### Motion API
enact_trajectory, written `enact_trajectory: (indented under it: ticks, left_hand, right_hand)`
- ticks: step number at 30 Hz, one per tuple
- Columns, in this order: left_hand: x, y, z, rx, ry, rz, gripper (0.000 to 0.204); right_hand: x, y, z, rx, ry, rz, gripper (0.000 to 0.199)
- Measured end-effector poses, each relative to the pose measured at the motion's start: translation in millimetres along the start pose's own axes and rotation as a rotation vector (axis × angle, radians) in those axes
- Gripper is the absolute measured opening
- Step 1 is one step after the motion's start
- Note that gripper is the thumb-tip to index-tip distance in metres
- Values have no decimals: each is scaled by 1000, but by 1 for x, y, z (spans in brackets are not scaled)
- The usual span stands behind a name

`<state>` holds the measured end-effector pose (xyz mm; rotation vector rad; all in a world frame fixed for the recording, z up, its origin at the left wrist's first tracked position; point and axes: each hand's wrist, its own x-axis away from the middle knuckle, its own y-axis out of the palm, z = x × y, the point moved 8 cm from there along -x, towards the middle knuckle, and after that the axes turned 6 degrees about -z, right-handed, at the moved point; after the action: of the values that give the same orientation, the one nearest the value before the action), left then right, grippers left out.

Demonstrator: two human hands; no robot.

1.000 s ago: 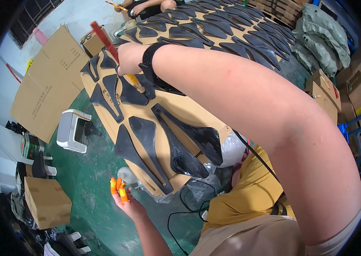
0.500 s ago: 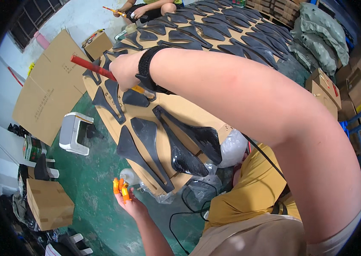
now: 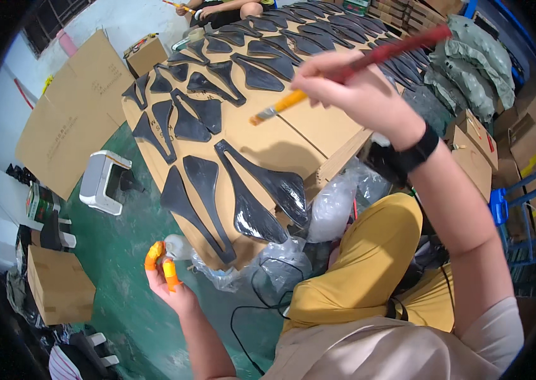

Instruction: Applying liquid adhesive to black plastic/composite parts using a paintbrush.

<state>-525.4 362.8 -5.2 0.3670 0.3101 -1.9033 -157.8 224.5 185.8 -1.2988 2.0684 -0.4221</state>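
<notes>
My right hand (image 3: 356, 95) grips a paintbrush (image 3: 382, 54) with a red handle and a yellow lower part, its bristles pointing down-left above the cardboard. Beneath and beside it, flat black forked pieces (image 3: 195, 117) lie on the cardboard-topped table (image 3: 293, 142). The forked piece nearest me (image 3: 261, 218) has a glossy, wet-looking surface; the one to its left (image 3: 201, 177) looks duller. Low by the table's left corner, my left hand (image 3: 173, 288) has its fingers apart and curled, with orange covers on the fingertips. A translucent whitish container (image 3: 178, 247) is right beside those fingers; contact cannot be made out.
Across the table sits another person (image 3: 230, 9), also with a brush in hand. A grey-white stool (image 3: 104, 183) and a cardboard box (image 3: 59, 285) stand on the green floor at left. Plastic bags (image 3: 334, 206) and a black cable (image 3: 236, 316) are by my knees. Grey sacks (image 3: 470, 63) are piled at right.
My right hand has swung from the table's left side back to the right with the brush, uncovering the forked pieces. The view has shifted slightly; the left hand stays low at the table corner.
</notes>
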Motion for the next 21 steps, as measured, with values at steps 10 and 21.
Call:
enact_trajectory:
  ticks: [10, 21]
  left_hand:
    - [12, 56, 49, -224, 175, -129, 31]
    - [16, 44, 38, -163, 114, -72, 33]
  right_hand:
    - [34, 47, 35, -131, 2, 17, 20]
    - [-27, 84, 30, -124, -51, -89, 19]
